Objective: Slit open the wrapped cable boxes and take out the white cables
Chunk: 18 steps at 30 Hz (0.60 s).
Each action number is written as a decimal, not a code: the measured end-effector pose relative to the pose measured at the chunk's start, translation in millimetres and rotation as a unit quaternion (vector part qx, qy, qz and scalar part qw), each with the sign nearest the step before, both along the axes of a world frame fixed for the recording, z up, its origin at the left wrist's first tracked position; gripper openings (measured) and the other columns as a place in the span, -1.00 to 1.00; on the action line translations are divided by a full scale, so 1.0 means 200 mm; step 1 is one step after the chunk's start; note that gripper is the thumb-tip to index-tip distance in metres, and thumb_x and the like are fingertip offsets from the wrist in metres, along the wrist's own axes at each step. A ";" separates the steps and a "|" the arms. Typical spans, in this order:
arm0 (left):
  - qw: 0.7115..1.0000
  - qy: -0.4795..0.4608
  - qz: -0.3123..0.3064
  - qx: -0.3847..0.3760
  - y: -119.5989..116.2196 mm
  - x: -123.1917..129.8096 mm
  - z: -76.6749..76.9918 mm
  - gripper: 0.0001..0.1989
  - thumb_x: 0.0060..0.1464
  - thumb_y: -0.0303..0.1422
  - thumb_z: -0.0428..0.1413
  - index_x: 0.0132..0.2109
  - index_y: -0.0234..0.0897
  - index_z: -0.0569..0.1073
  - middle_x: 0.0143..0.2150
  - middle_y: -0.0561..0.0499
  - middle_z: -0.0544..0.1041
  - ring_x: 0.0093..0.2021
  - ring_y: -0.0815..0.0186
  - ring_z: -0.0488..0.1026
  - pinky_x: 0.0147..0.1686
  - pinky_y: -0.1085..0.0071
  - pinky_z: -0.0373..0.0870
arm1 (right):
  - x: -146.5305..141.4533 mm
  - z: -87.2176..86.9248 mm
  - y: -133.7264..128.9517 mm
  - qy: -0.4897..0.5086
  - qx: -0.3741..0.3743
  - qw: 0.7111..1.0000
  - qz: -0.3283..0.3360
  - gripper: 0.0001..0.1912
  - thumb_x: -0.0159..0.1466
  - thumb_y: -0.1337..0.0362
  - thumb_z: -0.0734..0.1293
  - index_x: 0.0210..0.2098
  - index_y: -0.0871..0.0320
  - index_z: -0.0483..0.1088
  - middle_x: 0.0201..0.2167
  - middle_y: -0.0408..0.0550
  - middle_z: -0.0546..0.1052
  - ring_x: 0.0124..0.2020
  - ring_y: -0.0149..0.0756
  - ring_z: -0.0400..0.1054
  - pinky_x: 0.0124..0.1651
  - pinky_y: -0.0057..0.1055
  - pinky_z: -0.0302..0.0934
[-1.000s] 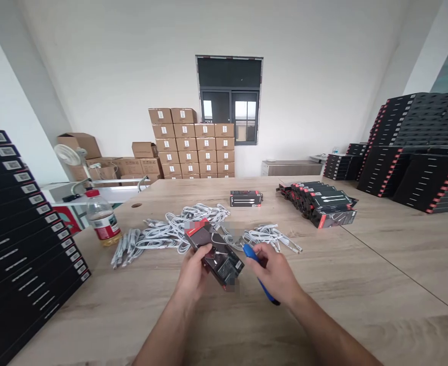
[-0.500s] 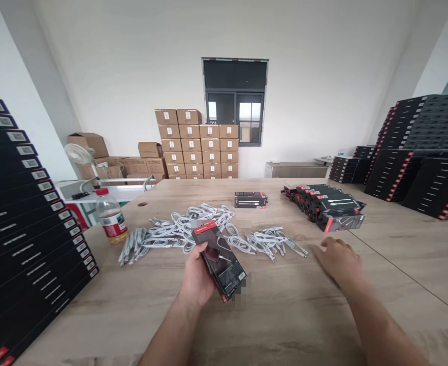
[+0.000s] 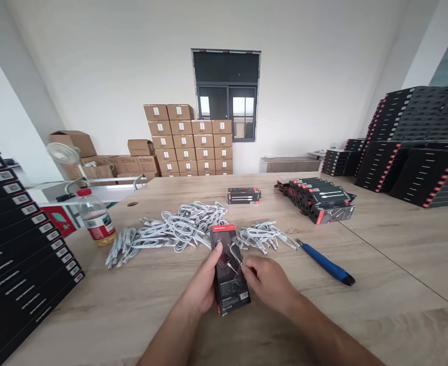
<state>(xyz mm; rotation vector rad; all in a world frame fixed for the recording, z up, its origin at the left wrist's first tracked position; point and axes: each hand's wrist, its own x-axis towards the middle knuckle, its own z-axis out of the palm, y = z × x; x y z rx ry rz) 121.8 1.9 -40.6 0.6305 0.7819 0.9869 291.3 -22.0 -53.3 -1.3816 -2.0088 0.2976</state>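
Observation:
A black box with a red top edge is upright in my left hand, the thumb lying across its front. My right hand is at the box's right side, its fingers curled together; whatever they pinch, if anything, is too small to make out. Coiled white cables lie in a heap behind the box, with a smaller bunch to the right. On the table to the right of my right hand rests a blue tool with a black end.
Several black boxes lie overlapped at the right, and one box lies behind the cables. A bottle stands at the left. Tall stacks of black boxes rise at the left and right. Cartons stand behind the table.
My right hand has moved left to the box. The box has turned more upright and shifted slightly right in my left hand. The blue tool now shows on the table. The view has shifted.

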 end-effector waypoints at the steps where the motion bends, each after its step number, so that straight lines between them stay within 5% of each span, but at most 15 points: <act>1: 1.000 0.010 0.004 0.004 0.00 0.00 -0.01 -0.62 0.18 -0.08 0.19 -0.06 -0.32 0.54 -0.24 -0.12 0.67 -0.30 0.18 0.62 -0.26 0.32 0.53 | 0.02 0.00 0.01 0.002 0.019 1.000 -0.005 -0.68 0.34 0.29 0.17 -0.56 0.10 0.14 -0.57 -0.17 0.40 -0.50 -0.37 0.20 -0.38 -0.43 -0.08; 7: 1.000 0.027 -0.011 0.010 -0.03 -0.03 0.04 -0.77 0.12 -0.29 0.23 -0.15 -0.35 0.55 -0.30 -0.11 0.66 -0.43 0.23 0.58 -0.35 0.35 0.50 | 0.08 0.01 0.06 0.043 0.087 0.992 -0.079 -0.79 0.19 0.35 0.20 -0.58 0.09 0.18 -0.60 -0.16 0.38 -0.54 -0.37 0.11 -0.38 -0.37 -0.16; 12: 0.983 0.033 -0.177 0.022 -0.08 -0.04 0.06 -0.70 0.08 -0.40 0.19 -0.05 -0.45 0.59 -0.16 -0.26 0.66 -0.17 0.06 0.62 -0.18 0.24 0.52 | 0.26 0.03 0.14 0.122 0.109 0.965 -0.203 -0.76 0.19 0.24 0.19 -0.59 0.07 0.13 -0.61 -0.15 0.29 -0.54 -0.34 0.03 -0.36 -0.33 -0.18; 18: 0.923 0.012 -0.379 0.063 -0.17 0.01 0.05 -0.68 -0.12 -0.43 0.27 -0.14 -0.40 0.61 -0.26 -0.23 0.66 -0.31 0.12 0.61 -0.32 0.36 0.47 | 0.45 0.04 0.20 0.267 0.088 0.922 -0.265 -0.71 0.13 0.18 0.28 -0.63 0.05 0.12 -0.67 -0.25 0.16 -0.56 -0.36 -0.04 -0.39 -0.35 -0.17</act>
